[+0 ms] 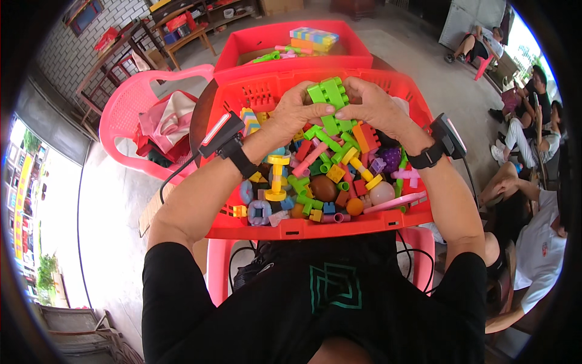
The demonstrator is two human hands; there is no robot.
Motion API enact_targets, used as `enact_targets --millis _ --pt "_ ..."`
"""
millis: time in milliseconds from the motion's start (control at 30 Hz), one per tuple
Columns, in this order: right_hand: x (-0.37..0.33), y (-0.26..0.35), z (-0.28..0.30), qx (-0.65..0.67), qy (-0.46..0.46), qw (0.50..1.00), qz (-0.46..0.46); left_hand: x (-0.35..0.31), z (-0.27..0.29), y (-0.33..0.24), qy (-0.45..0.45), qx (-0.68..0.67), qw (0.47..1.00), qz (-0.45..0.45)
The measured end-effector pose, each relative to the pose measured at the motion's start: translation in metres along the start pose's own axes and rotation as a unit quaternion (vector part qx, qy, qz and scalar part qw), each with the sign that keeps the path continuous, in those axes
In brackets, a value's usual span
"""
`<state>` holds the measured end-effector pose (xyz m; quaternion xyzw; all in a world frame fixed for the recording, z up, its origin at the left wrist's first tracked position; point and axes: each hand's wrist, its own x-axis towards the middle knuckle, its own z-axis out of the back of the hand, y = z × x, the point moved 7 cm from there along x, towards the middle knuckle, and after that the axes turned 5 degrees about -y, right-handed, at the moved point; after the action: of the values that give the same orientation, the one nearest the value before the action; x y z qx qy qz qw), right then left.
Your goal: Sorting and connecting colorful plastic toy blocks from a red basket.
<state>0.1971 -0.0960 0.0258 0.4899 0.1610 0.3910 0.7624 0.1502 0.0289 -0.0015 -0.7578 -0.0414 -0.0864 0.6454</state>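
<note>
Light green building blocks (328, 92) are held between both hands over the far half of a red plastic basket (254, 230). My left hand (301, 111) closes on their left side, thumb along the front. My right hand (374, 109) grips the right side, its thumb close to the left one. Whether the green pieces are joined or separate is hard to tell. Beneath the hands lie green pipe pieces (327, 141), an orange block (365, 137) and a yellow spool-shaped piece (276, 177). Balls and several small blocks fill the basket too.
Behind the basket stands a red box (237, 47) with a stack of pastel blocks (313, 37) in it. A pink chair (119, 115) holding cloth is at the left. Several people sit along the right. Cables hang from devices strapped to both wrists.
</note>
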Motion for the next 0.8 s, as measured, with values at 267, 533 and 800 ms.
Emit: enact_targets --millis 267,533,800 --pt "-0.002 0.012 0.004 -0.021 -0.084 0.993 0.076 0.001 0.004 -0.008 -0.069 -0.023 0.997 -0.003" --pt "-0.017 0.043 -0.009 -0.273 -0.183 0.928 0.173 -0.001 0.002 -0.015 -0.099 -0.165 0.981 -0.023" --pt "-0.014 0.035 0.018 -0.213 -0.077 0.964 0.140 -0.007 0.003 -0.055 -0.045 0.361 0.908 -0.208"
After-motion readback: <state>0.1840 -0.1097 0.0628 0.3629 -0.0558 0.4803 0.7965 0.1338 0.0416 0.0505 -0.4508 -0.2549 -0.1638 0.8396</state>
